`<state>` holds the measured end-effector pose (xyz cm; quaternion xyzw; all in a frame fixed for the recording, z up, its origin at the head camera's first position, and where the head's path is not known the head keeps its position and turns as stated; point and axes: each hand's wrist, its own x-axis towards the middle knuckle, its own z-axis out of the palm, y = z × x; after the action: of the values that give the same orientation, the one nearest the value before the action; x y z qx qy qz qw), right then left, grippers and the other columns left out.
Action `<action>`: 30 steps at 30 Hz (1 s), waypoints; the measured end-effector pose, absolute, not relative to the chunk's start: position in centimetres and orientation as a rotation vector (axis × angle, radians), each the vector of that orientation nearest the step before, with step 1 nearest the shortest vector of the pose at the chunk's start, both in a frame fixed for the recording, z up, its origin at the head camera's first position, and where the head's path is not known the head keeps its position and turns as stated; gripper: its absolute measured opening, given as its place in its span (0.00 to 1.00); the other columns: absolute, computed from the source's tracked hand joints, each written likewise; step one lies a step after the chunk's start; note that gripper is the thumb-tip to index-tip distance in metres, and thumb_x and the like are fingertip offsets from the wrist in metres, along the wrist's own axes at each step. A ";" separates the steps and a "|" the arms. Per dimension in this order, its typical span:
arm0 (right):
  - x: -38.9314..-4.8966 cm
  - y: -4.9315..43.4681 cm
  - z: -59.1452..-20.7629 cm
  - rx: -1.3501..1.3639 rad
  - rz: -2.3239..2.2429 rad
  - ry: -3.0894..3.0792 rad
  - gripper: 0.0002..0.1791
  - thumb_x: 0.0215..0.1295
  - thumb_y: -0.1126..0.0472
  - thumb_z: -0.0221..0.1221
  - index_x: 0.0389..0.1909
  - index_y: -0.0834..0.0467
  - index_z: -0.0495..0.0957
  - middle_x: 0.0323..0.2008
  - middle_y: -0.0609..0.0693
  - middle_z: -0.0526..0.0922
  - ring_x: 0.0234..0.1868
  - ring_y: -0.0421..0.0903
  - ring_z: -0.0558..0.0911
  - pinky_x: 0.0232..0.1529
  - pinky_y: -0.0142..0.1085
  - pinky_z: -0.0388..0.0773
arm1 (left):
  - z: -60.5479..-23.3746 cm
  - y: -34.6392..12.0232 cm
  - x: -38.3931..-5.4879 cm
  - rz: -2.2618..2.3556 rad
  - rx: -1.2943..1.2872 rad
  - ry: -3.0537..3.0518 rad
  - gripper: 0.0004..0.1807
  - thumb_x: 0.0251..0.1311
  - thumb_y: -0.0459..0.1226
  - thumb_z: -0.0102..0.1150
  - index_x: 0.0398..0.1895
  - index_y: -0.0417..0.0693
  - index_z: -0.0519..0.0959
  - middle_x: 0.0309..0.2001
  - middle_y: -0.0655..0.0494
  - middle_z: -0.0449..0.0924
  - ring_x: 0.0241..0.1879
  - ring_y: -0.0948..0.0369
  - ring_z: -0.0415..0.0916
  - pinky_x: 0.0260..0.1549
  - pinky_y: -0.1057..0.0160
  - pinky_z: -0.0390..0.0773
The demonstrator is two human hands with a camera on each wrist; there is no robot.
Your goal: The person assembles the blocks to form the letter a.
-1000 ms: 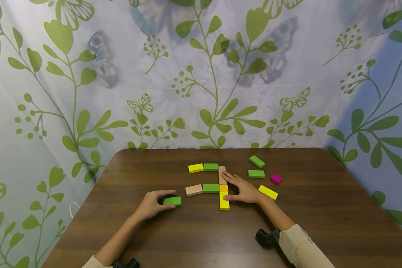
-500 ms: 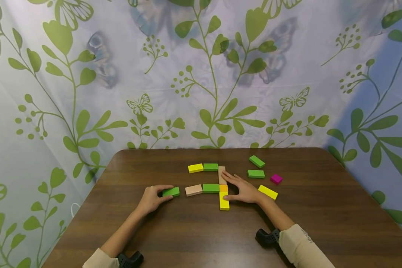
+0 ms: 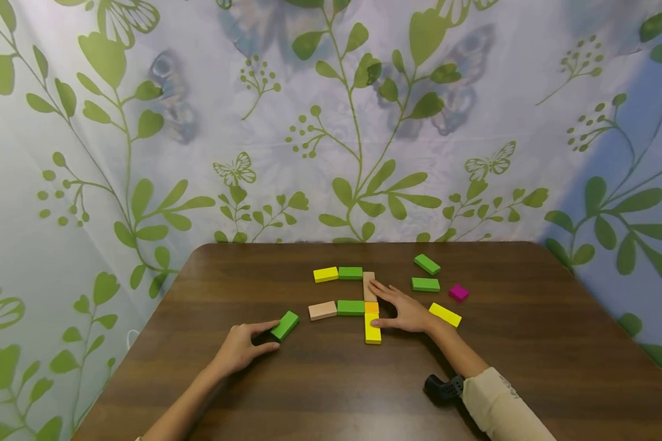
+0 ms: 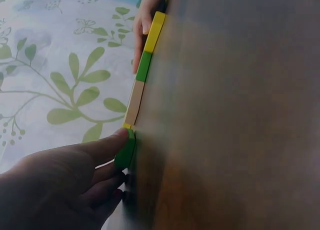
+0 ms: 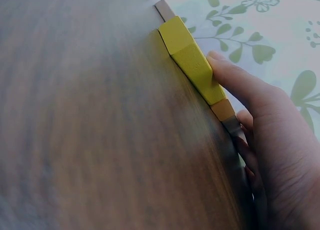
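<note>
A green wooden block (image 3: pixel 284 326) lies slanted on the table beside my left hand (image 3: pixel 237 349). The index fingertip touches its left edge; the thumb tip sits just below, seemingly apart from it. In the left wrist view the thumb overlaps the green block (image 4: pixel 125 152), so contact there is unclear. My right hand (image 3: pixel 405 308) rests along a column of blocks, its thumb against the yellow block (image 3: pixel 372 332) and extended fingers at the beige block (image 3: pixel 369 283). An orange block (image 3: pixel 371 307) sits between those two. In the right wrist view, the thumb touches the yellow block (image 5: pixel 195 70).
Leftward from the column runs a near row with a green block (image 3: pixel 350 308) and a beige block (image 3: pixel 322 310). Behind it are another green block (image 3: pixel 350 273) and a yellow block (image 3: pixel 325 274). Several loose blocks, including a magenta one (image 3: pixel 459 293), lie right of my right hand.
My left hand first moved the green block away from me, then came back nearer. The block has turned from nearly level to a diagonal, and the thumb has dropped below it. My right hand stays put.
</note>
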<state>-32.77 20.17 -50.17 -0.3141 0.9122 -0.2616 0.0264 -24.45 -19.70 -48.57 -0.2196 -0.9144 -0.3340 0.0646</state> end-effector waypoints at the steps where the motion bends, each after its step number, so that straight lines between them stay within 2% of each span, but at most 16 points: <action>1: -32.8 20.2 -50.2 -0.967 -0.812 2.823 0.51 0.52 0.31 0.56 0.72 0.45 0.46 0.72 0.43 0.43 0.69 0.62 0.46 0.58 0.64 0.52 | -48.6 -19.7 -24.3 -1.007 -0.682 -2.755 0.26 0.49 0.47 0.67 0.52 0.46 0.79 0.48 0.47 0.79 0.47 0.50 0.77 0.43 0.50 0.76; 7: -32.9 20.4 -50.2 -0.979 -0.796 2.832 0.51 0.52 0.30 0.56 0.72 0.45 0.46 0.72 0.44 0.43 0.69 0.61 0.46 0.59 0.64 0.52 | -48.5 -19.6 -23.6 -1.024 -0.777 -2.755 0.26 0.50 0.50 0.65 0.51 0.49 0.80 0.47 0.51 0.80 0.48 0.52 0.76 0.45 0.51 0.75; 12: -32.9 20.3 -50.2 -0.956 -0.799 2.832 0.50 0.52 0.30 0.56 0.72 0.44 0.46 0.72 0.43 0.43 0.69 0.62 0.46 0.57 0.66 0.52 | -48.3 -19.5 -24.4 -1.097 -0.887 -2.671 0.26 0.49 0.49 0.66 0.50 0.44 0.80 0.48 0.52 0.80 0.49 0.53 0.76 0.46 0.53 0.75; 15: -32.8 20.2 -50.1 -0.944 -0.806 2.823 0.51 0.52 0.30 0.56 0.72 0.44 0.47 0.72 0.43 0.43 0.69 0.62 0.46 0.56 0.67 0.52 | -48.3 -19.4 -25.3 -1.101 -0.964 -2.642 0.30 0.48 0.48 0.68 0.53 0.42 0.77 0.51 0.53 0.78 0.52 0.54 0.74 0.47 0.53 0.74; 20: -32.5 20.1 -49.9 -0.962 -0.822 2.807 0.51 0.52 0.31 0.56 0.72 0.46 0.47 0.72 0.44 0.44 0.69 0.62 0.46 0.58 0.65 0.51 | -48.6 -19.0 -26.3 -1.054 -1.092 -2.704 0.36 0.46 0.52 0.68 0.59 0.45 0.73 0.57 0.55 0.74 0.57 0.55 0.70 0.52 0.51 0.70; 30: -32.5 20.2 -49.9 -0.990 -0.834 2.812 0.51 0.53 0.32 0.57 0.72 0.47 0.47 0.72 0.45 0.44 0.69 0.61 0.46 0.60 0.62 0.51 | -48.9 -17.4 -27.5 -1.072 -1.038 -2.723 0.36 0.45 0.54 0.67 0.58 0.49 0.74 0.56 0.57 0.74 0.57 0.57 0.69 0.53 0.52 0.69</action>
<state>-32.49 20.24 -49.90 -0.3197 0.9081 -0.2694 0.0232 -27.51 -17.40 -48.88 -0.3343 -0.8767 -0.3453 0.0184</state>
